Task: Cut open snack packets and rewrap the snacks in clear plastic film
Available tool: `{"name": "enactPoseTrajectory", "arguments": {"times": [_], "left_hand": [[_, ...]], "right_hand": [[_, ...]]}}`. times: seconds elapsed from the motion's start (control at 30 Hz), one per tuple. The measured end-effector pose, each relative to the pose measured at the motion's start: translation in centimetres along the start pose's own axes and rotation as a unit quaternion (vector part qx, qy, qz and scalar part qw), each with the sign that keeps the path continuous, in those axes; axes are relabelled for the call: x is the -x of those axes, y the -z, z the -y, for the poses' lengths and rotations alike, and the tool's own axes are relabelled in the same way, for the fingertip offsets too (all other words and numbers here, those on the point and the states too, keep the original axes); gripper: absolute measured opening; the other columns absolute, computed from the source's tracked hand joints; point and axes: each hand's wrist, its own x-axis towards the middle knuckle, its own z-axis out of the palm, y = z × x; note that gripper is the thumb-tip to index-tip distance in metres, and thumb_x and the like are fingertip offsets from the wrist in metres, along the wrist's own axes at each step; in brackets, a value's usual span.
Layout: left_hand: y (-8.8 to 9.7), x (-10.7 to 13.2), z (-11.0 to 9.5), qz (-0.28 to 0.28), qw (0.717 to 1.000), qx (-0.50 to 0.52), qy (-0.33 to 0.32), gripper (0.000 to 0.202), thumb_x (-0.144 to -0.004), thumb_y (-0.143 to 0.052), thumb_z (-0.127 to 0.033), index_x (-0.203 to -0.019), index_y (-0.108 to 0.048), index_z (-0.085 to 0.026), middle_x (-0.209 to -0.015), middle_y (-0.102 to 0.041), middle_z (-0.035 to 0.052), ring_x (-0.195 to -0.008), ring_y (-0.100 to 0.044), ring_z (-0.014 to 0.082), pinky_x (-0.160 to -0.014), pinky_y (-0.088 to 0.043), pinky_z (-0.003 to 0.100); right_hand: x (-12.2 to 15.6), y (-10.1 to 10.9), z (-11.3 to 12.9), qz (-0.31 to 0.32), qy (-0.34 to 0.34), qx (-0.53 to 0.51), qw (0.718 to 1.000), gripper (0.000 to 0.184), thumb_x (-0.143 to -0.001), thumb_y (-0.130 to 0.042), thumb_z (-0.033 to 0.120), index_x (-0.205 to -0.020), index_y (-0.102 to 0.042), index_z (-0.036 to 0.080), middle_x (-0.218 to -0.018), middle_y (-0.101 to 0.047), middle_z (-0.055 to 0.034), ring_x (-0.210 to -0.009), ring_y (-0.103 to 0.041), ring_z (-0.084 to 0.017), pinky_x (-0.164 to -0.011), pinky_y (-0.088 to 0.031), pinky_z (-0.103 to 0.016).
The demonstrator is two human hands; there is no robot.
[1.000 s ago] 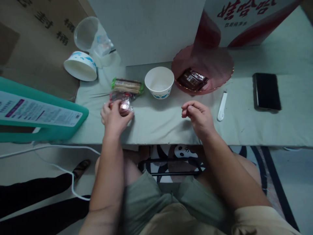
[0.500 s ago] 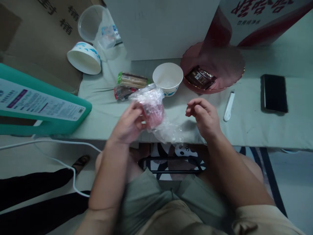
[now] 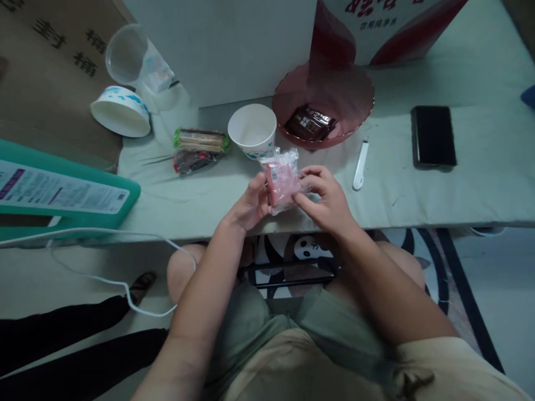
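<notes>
Between my two hands is a pink packet in clear plastic wrap (image 3: 283,182), with a small barcode label on its face. My left hand (image 3: 253,203) grips its left edge. The fingers and thumb of my right hand (image 3: 324,195) close on the wrap at its right side. Just behind the packet stands a white paper bowl (image 3: 252,131) with blue marks. A bundle of wooden sticks in a green-ended pack (image 3: 201,140) lies to the left, against a dark and red plastic packet (image 3: 194,161). What is inside the pink packet I cannot make out.
A pink ribbed bowl (image 3: 355,114) holds dark sachets (image 3: 309,123). To the right lie a white utility knife (image 3: 360,166) and a black flat case (image 3: 433,136). A tipped paper bowl (image 3: 121,114), clear tub (image 3: 125,53) and green container (image 3: 129,192) stand left. Another person's legs (image 3: 83,317) show lower left.
My right hand has moved in from the right and now holds the wrap. The packet is turned and its loose plastic is drawn in. The camera view has shifted.
</notes>
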Motion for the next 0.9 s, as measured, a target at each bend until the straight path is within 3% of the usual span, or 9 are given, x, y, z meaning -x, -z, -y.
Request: {"name": "enactPoseTrajectory", "arguments": {"times": [0.1, 0.2, 0.3, 0.37, 0.43, 0.53, 0.63, 0.77, 0.9], "left_hand": [[-0.4, 0.5, 1.0, 0.03, 0.996, -0.074, -0.041, 0.1, -0.056, -0.095, -0.05, -0.142, -0.051, -0.025, -0.14, -0.065, 0.0127, -0.128, -0.064, 0.0335, -0.103, -0.054, 0.041], [-0.9, 0.7, 1.3, 0.006, 0.987, -0.137, -0.089, 0.092, -0.062, -0.093, -0.033, -0.142, -0.05, -0.022, -0.144, -0.062, 0.015, -0.132, -0.06, 0.0328, -0.115, -0.046, 0.048], [-0.6, 0.8, 0.4, 0.031, 0.975, -0.207, -0.081, 0.079, -0.066, -0.088, -0.027, -0.138, -0.056, -0.02, -0.136, -0.066, 0.0133, -0.124, -0.065, 0.0309, -0.11, -0.05, 0.048], [-0.1, 0.7, -0.7, 0.086, 0.961, -0.255, -0.063, 0.076, -0.062, -0.088, -0.022, -0.133, -0.061, -0.021, -0.129, -0.07, 0.0112, -0.116, -0.068, 0.0296, -0.104, -0.054, 0.046], [0.6, 0.2, -1.6, 0.104, 0.955, -0.27, -0.064, 0.079, -0.059, -0.089, -0.018, -0.133, -0.062, -0.022, -0.121, -0.072, 0.0095, -0.108, -0.071, 0.0278, -0.097, -0.058, 0.044], [1.8, -1.1, -1.9, 0.026, 0.968, -0.232, -0.093, 0.094, -0.058, -0.089, -0.017, -0.143, -0.051, -0.027, -0.108, -0.073, 0.0059, -0.091, -0.073, 0.0228, -0.085, -0.06, 0.039], [3.0, -3.0, -0.8, -0.06, 0.971, -0.175, -0.149, 0.091, -0.062, -0.088, -0.023, -0.142, -0.046, -0.029, -0.097, -0.071, 0.002, -0.081, -0.071, 0.0183, -0.078, -0.06, 0.034], [3.7, -5.0, 1.2, -0.139, 0.949, -0.165, -0.232, 0.063, -0.072, -0.083, -0.031, -0.126, -0.053, -0.03, -0.098, -0.07, 0.0013, -0.08, -0.068, 0.0151, -0.075, -0.057, 0.029], [3.3, -5.6, 1.7, -0.187, 0.905, -0.225, -0.309, 0.023, -0.081, -0.074, -0.028, -0.101, -0.064, -0.025, -0.102, -0.069, 0.0018, -0.089, -0.067, 0.0153, -0.081, -0.056, 0.028]], "right_hand": [[0.2, -1.2, -0.2, -0.031, -0.079, -0.046, 0.995, 0.018, -0.076, -0.067, 0.031, -0.087, -0.056, 0.023, -0.099, -0.061, -0.0043, -0.093, -0.062, -0.02, -0.07, -0.053, -0.032], [0.1, -1.6, -0.5, -0.033, -0.092, -0.1, 0.99, 0.046, -0.07, -0.073, 0.033, -0.109, -0.049, 0.026, -0.103, -0.06, -0.003, -0.089, -0.062, -0.018, -0.066, -0.053, -0.03], [-0.3, -0.8, -1.2, -0.035, -0.045, -0.128, 0.99, 0.069, -0.072, -0.078, 0.046, -0.129, -0.043, 0.03, -0.127, -0.057, -0.008, -0.106, -0.063, -0.021, -0.076, -0.057, -0.034], [-0.5, -0.2, -1.6, -0.017, -0.02, -0.135, 0.991, 0.063, -0.077, -0.074, 0.057, -0.128, -0.048, 0.031, -0.132, -0.057, -0.0082, -0.113, -0.063, -0.023, -0.083, -0.058, -0.036], [-0.7, 0.1, -2.1, -0.001, -0.021, -0.144, 0.989, 0.052, -0.082, -0.067, 0.065, -0.118, -0.055, 0.029, -0.124, -0.062, -0.0066, -0.106, -0.065, -0.023, -0.081, -0.058, -0.036], [-0.9, -0.1, -2.9, -0.045, -0.046, -0.154, 0.986, 0.047, -0.089, -0.057, 0.068, -0.112, -0.054, 0.028, -0.109, -0.063, -0.0041, -0.092, -0.066, -0.019, -0.074, -0.058, -0.033], [-0.8, -0.3, -3.5, -0.1, -0.084, -0.15, 0.98, 0.042, -0.096, -0.047, 0.061, -0.125, -0.046, 0.031, -0.098, -0.06, -0.0022, -0.083, -0.066, -0.017, -0.068, -0.057, -0.032], [-0.6, -0.1, -2.9, -0.052, -0.078, -0.091, 0.991, 0.052, -0.09, -0.062, 0.046, -0.137, -0.043, 0.032, -0.084, -0.06, 0.002, -0.07, -0.06, -0.017, -0.065, -0.055, -0.033], [-0.7, 0.5, -1.7, -0.026, -0.024, 0.02, 0.999, 0.028, -0.082, -0.067, 0.034, -0.109, -0.063, 0.026, -0.091, -0.062, -0.0015, -0.077, -0.058, -0.017, -0.064, -0.051, -0.031]]}}
